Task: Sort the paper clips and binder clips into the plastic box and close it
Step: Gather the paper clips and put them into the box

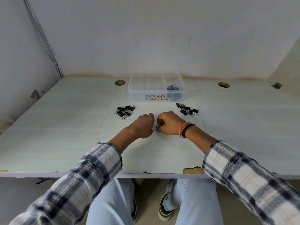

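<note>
Surface (pixel 65 127): pale, faintly grained board set into a corner of white walls; front edge chipped at several spots, raw board showing near the right sleeve. Two round cable holes near the back, one left (pixel 120 82), one right (pixel 223 84). Cables run down the left wall corner.

Plastic box (pixel 156 93): clear, lid off, three compartments, standing at the back centre against the wall line. Blue paper clips (pixel 172 87) lie in its right compartment; the left and middle compartments look bare.

Binder clips, left pile (pixel 124 111): black, loose on the surface in front of the box's left end.

Binder clips, right pile (pixel 187 108): black, loose in front of the box's right end.

Left hand (pixel 142 125) and right hand (pixel 170 123): fingers curled, close together at mid-surface between the two piles, both pinching small silver clips (pixel 154 127) at the gap between them; the exact grip is hidden by the fingers. Right wrist carries bands (pixel 185 129).

Open room: wide bare surface to left and right of the piles, and between hands and front edge.
</note>
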Demonstrator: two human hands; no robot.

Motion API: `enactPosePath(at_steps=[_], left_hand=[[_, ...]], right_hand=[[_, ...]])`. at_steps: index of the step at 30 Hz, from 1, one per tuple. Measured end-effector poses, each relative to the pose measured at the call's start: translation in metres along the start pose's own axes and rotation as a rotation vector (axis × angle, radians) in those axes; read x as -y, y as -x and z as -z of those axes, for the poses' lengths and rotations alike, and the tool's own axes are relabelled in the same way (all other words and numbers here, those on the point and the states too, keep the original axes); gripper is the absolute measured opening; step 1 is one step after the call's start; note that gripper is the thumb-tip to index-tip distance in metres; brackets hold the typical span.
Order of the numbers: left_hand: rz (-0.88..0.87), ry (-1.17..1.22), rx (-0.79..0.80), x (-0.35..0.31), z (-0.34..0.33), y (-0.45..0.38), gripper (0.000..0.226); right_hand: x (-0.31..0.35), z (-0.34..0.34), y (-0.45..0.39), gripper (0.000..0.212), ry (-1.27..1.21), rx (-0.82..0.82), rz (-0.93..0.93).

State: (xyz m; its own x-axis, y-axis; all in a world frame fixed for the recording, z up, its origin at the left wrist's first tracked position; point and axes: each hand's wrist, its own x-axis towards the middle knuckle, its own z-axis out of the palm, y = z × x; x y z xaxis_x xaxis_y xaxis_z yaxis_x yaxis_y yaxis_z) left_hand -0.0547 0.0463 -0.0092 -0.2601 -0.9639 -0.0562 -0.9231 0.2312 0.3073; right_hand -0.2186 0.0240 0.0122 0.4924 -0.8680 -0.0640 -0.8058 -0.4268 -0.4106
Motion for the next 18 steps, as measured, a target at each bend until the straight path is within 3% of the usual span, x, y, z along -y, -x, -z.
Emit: enactPosePath(at_steps=[5,9,12,18], left_hand=[[0.024,0.029,0.009,0.002,0.0,-0.001,0.029],[0.02,0.012,0.028,0.002,0.0,-0.002,0.016],[0.018,-0.011,0.056,0.0,0.001,-0.003,0.028],[0.014,0.161,-0.007,-0.013,0.026,-0.014,0.023]], right_hand=[[-0.015,0.005,-0.002,0.005,-0.404,-0.084,-0.151],[-0.028,0.015,-0.003,0.014,-1.032,-0.08,-0.324],[-0.036,0.019,-0.004,0.002,-1.367,-0.05,-0.384],[-0.049,0.035,-0.018,0.008,-1.695,-0.059,-0.42]])
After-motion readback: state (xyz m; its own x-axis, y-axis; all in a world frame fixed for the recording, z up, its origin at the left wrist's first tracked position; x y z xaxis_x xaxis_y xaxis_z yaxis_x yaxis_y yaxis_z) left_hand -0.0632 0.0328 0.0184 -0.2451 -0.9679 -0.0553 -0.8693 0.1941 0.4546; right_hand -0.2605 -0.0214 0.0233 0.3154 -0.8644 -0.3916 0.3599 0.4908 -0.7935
